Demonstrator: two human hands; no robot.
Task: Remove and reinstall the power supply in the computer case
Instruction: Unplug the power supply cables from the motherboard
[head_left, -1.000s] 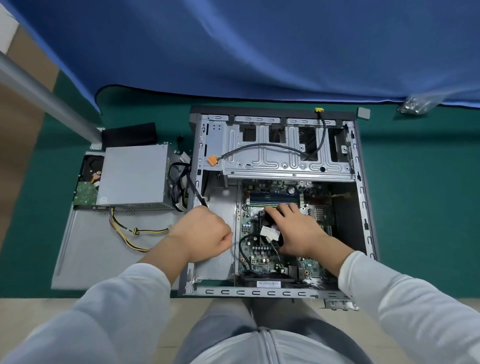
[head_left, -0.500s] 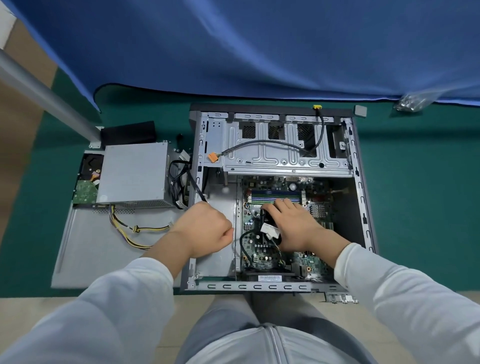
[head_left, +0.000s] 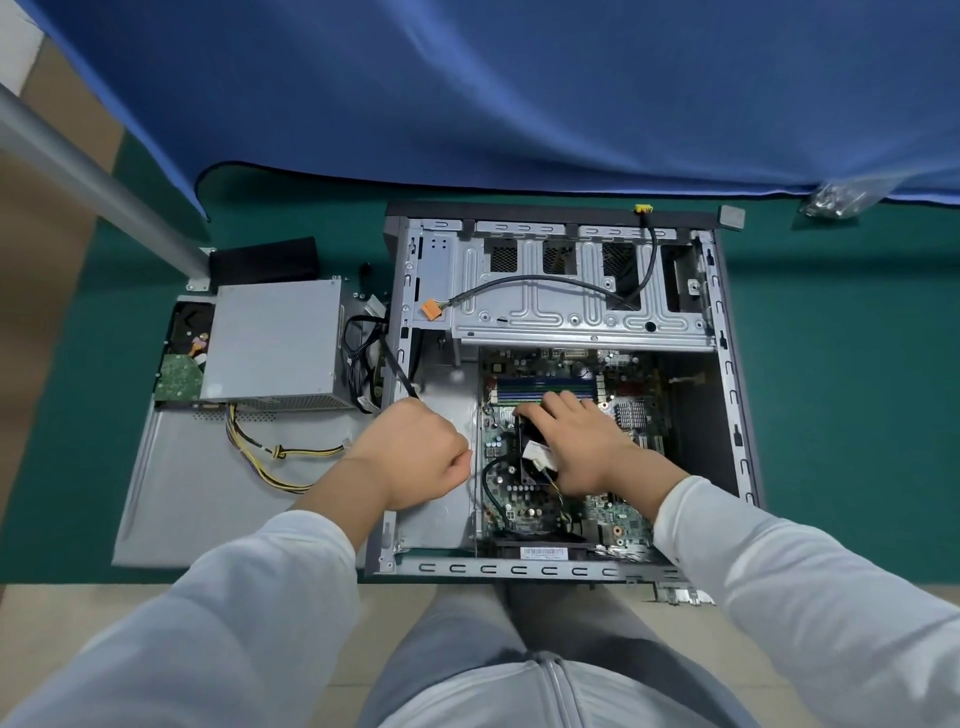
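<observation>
The power supply (head_left: 272, 343), a plain grey metal box, lies outside the computer case (head_left: 561, 389), just beside its left wall, resting on the removed side panel (head_left: 208, 499). Its black cable bundle (head_left: 363, 358) loops over the case wall, and a yellow-and-black wire harness (head_left: 260, 452) trails from its near edge across the panel. Under its left end sits a hard drive (head_left: 182, 358) with a green circuit board showing.

The unit looks already lifted out, so the step in hand seems to be handling its leads at the motherboard (head_left: 571, 467), either freeing the last one or starting to refit them; which, I cannot tell. The next move calls for a straight pull or push at the connector, with the board braced, then routing the lead clear of the case wall.

The left hand (head_left: 415, 457) hangs over the bare bay floor at the case's left side, knuckles up, fingers curled into a fist around a black cable (head_left: 397, 371) that runs up to the bundle. The right hand (head_left: 576, 441) lies palm down on the black CPU cooler (head_left: 527, 460), fingers nearly straight and pressing on it, gripping nothing that shows. Both forearms, in pale sleeves, reach in from the near edge.
</observation>
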